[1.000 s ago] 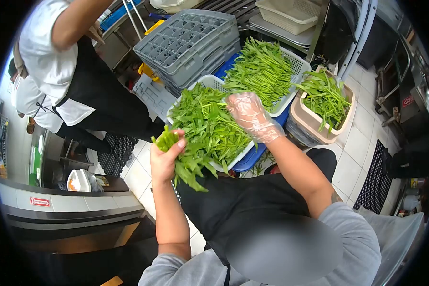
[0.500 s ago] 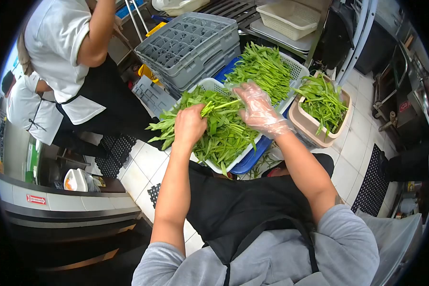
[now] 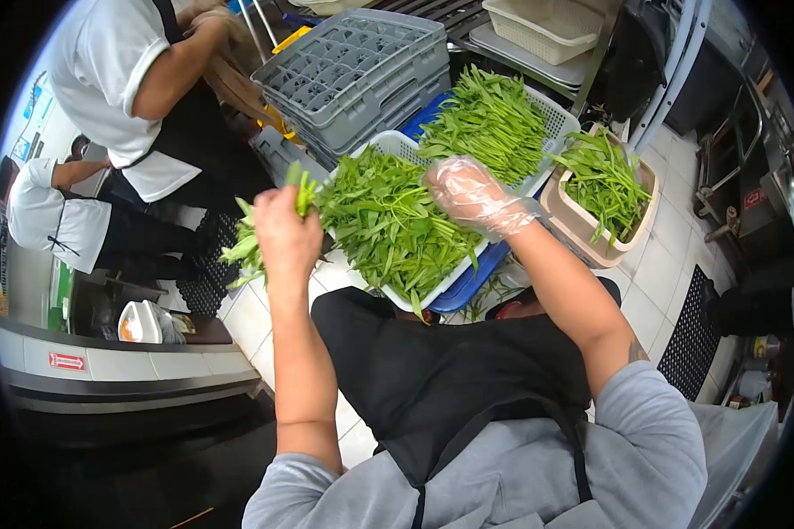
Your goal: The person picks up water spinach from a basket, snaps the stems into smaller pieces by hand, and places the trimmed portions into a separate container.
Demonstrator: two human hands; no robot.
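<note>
The bunch of greens [image 3: 265, 225] is a small handful of leafy stalks, pale green at the cut stem ends and darker where the narrow leaves spread. Its long axis runs on a slant: the stem ends stick up and to the right above the fist, near the edge of the white basket [image 3: 395, 146], while the leafy tips hang down and to the left, over the tiled floor [image 3: 247, 322]. The left hand [image 3: 284, 236] is bare and clenched round the middle of the bunch, so stalks show above the knuckles and leaves show below and to the left of the wrist. The bunch is held in the air just left of the white basket, clear of its rim.

The right hand [image 3: 469, 192] wears a thin clear glove and rests with curled fingers on the heap of leaves [image 3: 388, 220] that fills the white basket; whether it pinches any stalks cannot be told. A second white basket [image 3: 556, 110] behind it holds trimmed stems [image 3: 490, 123] laid mostly one way, and a beige tub [image 3: 582, 231] to the right holds more leaves. Grey dish racks [image 3: 353, 70] are stacked behind the baskets. A person in a white shirt and black apron [image 3: 141, 97] stands at the left.
</note>
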